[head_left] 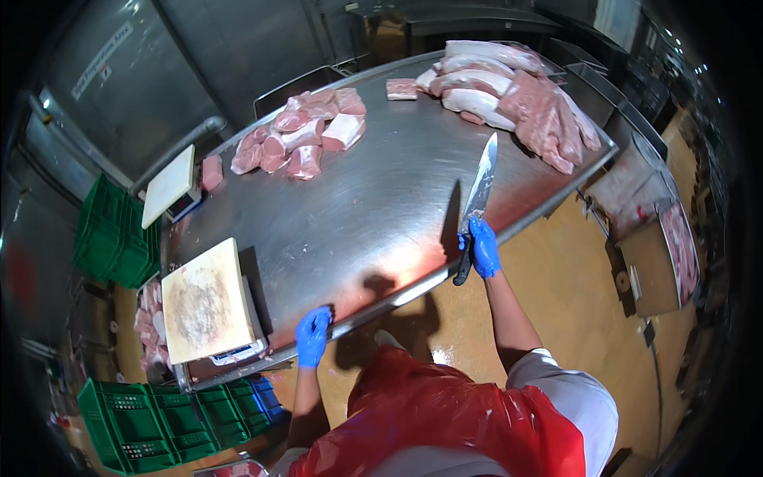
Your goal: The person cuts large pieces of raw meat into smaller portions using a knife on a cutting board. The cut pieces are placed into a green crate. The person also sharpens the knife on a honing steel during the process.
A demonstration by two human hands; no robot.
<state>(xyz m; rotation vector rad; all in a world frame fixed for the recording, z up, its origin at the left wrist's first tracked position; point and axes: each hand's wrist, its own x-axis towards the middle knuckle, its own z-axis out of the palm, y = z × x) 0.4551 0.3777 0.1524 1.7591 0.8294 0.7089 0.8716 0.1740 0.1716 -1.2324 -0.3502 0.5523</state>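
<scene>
My right hand (484,248), in a blue glove, is closed round the black handle of a large knife (482,180). The wide blade points away from me over the steel table (358,230), with pale smears along it. At the table's near edge is my left hand (311,337), also gloved in blue; its fingers are loosely bent and nothing shows in them. Several cut meat chunks (298,133) lie in a group at the far left of the table. Long slabs of meat (509,95) are piled at the far right, beside a small cut block (401,89).
A scale with a stained cutting board (205,302) on top stands at the table's left corner, and another board-topped scale (171,184) behind it. Green crates (175,421) sit lower left, more green crates (115,230) farther back. A cardboard box (656,258) with meat stands at right.
</scene>
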